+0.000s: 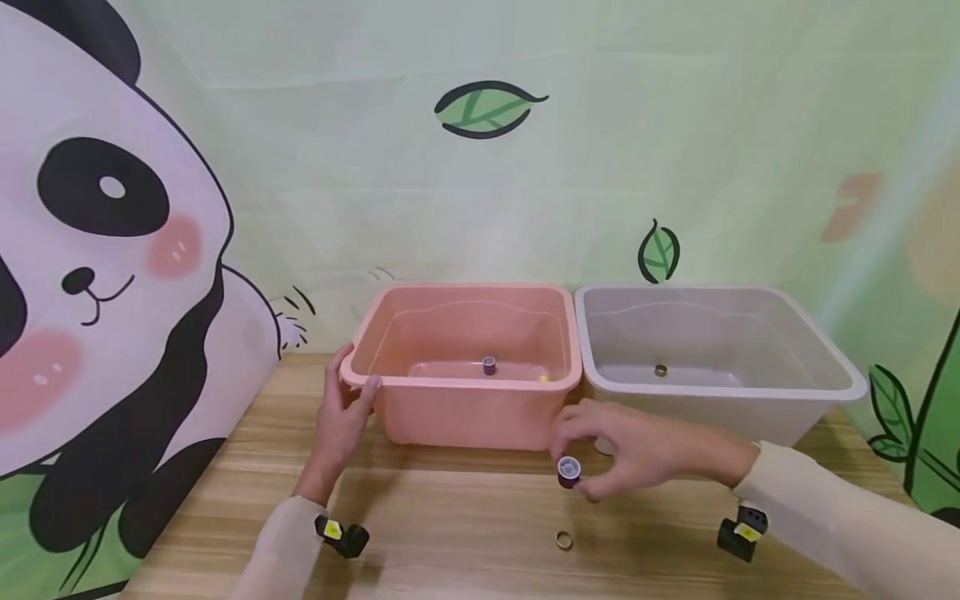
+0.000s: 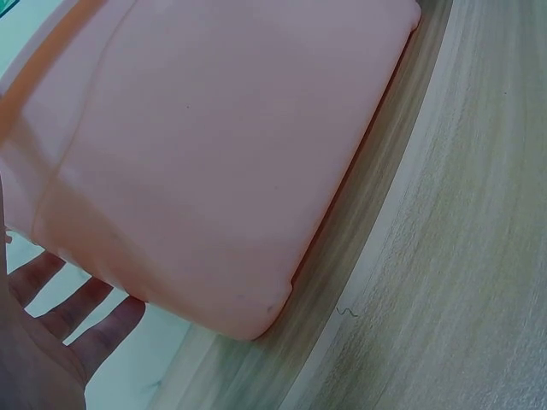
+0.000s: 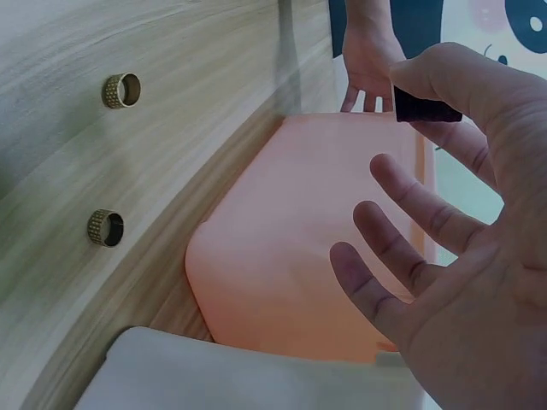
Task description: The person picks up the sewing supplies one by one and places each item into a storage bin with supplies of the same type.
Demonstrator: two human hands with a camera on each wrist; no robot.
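A pink plastic bin [image 1: 472, 417] stands on the table with its left front corner in my left hand [image 1: 339, 429]. The thumb lies over the rim, and the fingers [image 2: 107, 333] touch the outer side. My right hand [image 1: 637, 446] pinches a small dark purple cap [image 1: 568, 472] with a pale ribbed top, between thumb and index finger. It is held above the table in front of that bin, the other fingers spread apart. A similar cap [image 1: 489, 366] and a small yellow piece [image 1: 544, 379] lie inside the pink bin.
To the right, a light grey bin [image 1: 720, 388] adjoins the pink one and holds a brass ring [image 1: 661, 370]. On the wooden table [image 1: 450, 517] lies another brass ring [image 1: 564, 541]; the right wrist view shows a second ring [image 3: 106, 228] near it. A printed cloth [image 1: 337, 167] hangs behind.
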